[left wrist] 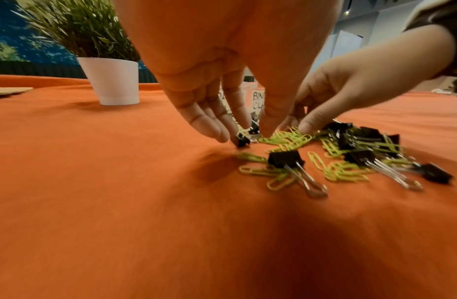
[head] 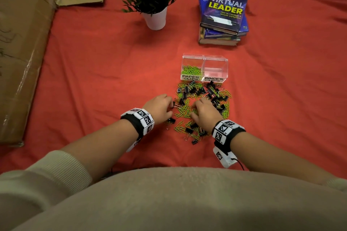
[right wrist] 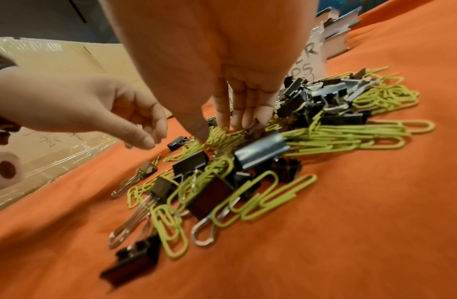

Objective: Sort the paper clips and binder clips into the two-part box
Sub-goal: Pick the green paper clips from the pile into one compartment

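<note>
A mixed pile of green paper clips [head: 185, 106] and black binder clips [head: 212, 93] lies on the orange cloth in front of the clear two-part box [head: 216, 60]. The box's left part, labelled PAPER CLIPS, holds green clips; I see nothing in the right part, labelled BINDER CLIPS. My left hand [left wrist: 244, 135] reaches down at the pile's left edge, its straight fingers and thumb on either side of a small binder clip [left wrist: 241, 141] without gripping it. My right hand [right wrist: 217, 131] points straight down into the pile's middle, fingertips and thumb touching paper clips [right wrist: 219, 134].
A potted plant [head: 155, 18] in a white pot stands at the back. A stack of books [head: 223, 17] lies behind the box. Cardboard [head: 22, 43] runs along the left side. Bare orange cloth [head: 281, 99] surrounds the pile.
</note>
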A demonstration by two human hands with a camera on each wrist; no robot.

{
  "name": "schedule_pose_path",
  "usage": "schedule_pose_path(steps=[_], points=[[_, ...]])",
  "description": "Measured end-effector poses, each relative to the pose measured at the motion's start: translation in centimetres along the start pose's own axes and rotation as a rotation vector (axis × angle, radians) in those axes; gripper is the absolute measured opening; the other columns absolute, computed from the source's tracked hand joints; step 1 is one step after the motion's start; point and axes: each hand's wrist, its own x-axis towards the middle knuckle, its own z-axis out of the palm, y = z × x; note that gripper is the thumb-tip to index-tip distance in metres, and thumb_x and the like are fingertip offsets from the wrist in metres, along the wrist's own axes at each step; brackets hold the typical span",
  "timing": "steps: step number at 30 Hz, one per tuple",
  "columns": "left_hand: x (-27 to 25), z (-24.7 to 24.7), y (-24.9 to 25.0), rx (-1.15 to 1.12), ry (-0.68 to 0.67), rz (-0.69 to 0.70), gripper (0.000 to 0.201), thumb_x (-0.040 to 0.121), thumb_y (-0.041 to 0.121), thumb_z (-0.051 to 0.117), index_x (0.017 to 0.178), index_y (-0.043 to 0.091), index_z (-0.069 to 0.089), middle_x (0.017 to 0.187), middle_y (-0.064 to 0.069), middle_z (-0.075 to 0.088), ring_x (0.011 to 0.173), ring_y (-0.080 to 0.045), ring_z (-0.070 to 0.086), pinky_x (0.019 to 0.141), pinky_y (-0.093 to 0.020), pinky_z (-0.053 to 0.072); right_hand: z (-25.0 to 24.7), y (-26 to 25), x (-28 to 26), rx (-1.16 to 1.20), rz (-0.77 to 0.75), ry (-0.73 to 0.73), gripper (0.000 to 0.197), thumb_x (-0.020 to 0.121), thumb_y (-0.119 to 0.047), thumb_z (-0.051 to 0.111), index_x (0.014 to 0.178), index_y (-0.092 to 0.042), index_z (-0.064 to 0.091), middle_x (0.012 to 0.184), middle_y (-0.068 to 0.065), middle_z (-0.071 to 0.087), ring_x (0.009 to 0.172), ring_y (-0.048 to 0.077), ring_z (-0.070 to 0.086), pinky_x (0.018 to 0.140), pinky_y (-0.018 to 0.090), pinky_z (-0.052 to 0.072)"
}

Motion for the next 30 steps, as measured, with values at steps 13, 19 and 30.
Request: schedule_pose_path(steps=[13,19,30], points=[[-1.2,1.0,-0.3,0.026,-0.106,0.036,0.037,0.084,0.006,0.055,0.119,0.018,0.06,0.113,-0.006,0.05,0.103,-0.028,0.056,0.083,-0.039,0.048,1.2,-1.3,-0.1,-0.097,-0.126,-0.074,0.035,0.091,-0.02,0.058,0.12,-0.002,0.051,0.123,0.013,0.044,0.114,0.029,0.04,0.097,0.041,0.043],[-0.8,1.2,-0.6,0.125,-0.118,0.025,0.02,0.087,0.011,0.055,0.105,0.011,0.062,0.11,-0.008,0.053,0.103,-0.03,0.058,0.085,-0.042,0.048,0.9,-0.6,0.2,-0.119,-0.113,-0.184,0.024,0.096,-0.023,0.049,0.111,-0.003,0.048,0.117,0.012,0.043,0.108,0.027,0.044,0.091,0.04,0.044],[-0.3,1.9,-0.1,0.422,-0.027,0.136,0.026,0.095,0.013,0.039,0.118,0.006,0.051,0.116,-0.01,0.054,0.111,-0.029,0.049,0.085,-0.039,0.044,-4.4,-0.6,3.2,0.307,0.165,-0.201,0.019,0.094,-0.034,0.051,0.09,-0.017,0.056,0.079,-0.006,0.057,0.063,0.008,0.052,0.053,0.016,0.042]])
